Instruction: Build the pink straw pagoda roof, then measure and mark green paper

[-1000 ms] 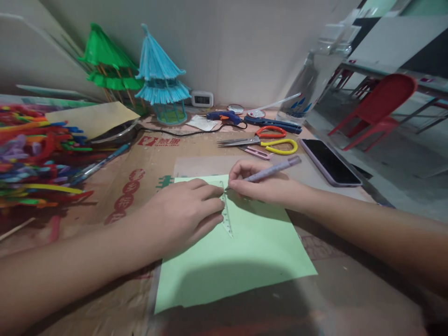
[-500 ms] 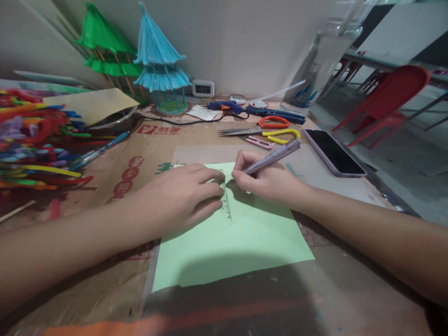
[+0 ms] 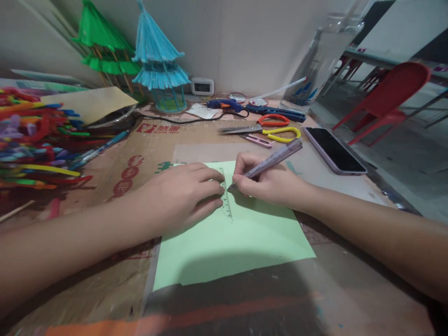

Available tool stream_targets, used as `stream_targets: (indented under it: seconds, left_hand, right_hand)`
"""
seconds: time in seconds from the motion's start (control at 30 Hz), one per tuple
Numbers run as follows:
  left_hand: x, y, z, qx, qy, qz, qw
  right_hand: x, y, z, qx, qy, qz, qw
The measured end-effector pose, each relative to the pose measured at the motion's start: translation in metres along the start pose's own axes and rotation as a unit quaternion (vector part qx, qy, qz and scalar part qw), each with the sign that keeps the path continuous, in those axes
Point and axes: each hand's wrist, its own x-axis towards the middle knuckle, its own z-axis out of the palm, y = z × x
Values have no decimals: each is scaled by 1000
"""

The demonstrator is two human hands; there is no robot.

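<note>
A light green sheet of paper (image 3: 241, 242) lies in front of me. On it rests a clear set square (image 3: 227, 212) with printed markings, its narrow corner pointing towards me. My left hand (image 3: 189, 191) holds it down with bent fingertips and hides much of it. My right hand (image 3: 266, 182) grips a purple patterned pen (image 3: 275, 156) between thumb and fingers. The pen slants up to the right, and its tip is at the paper close to the set square's right edge. Whether a line is drawn there, I cannot make out.
Behind the paper lie yellow-and-orange-handled scissors (image 3: 259, 129), a pink cutter (image 3: 258, 141) and a blue glue gun (image 3: 226, 106). A phone (image 3: 334, 150) is at right. Colourful pipe cleaners (image 3: 31, 135) heap up at left, near blue (image 3: 159, 51) and green (image 3: 101, 35) pagoda models.
The pen tip has slid slightly towards me along the set square's edge, my right hand moving with it. My left hand and the set square stay nearly in place.
</note>
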Motion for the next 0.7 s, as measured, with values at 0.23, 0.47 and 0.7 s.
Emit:
stream_targets:
  seconds: [0.23, 0.47, 0.7]
  left_hand:
    - [0, 0, 0, -4, -1, -2, 1000]
    - [5, 0, -5, 5, -19, -9, 1000]
    - [8, 1, -7, -10, -45, -38, 998]
  right_hand:
    - [-7, -4, -1, 26, -36, -26, 999]
    - [-8, -7, 0, 36, -52, -41, 997]
    - [-10, -6, 0, 48, -64, -35, 996]
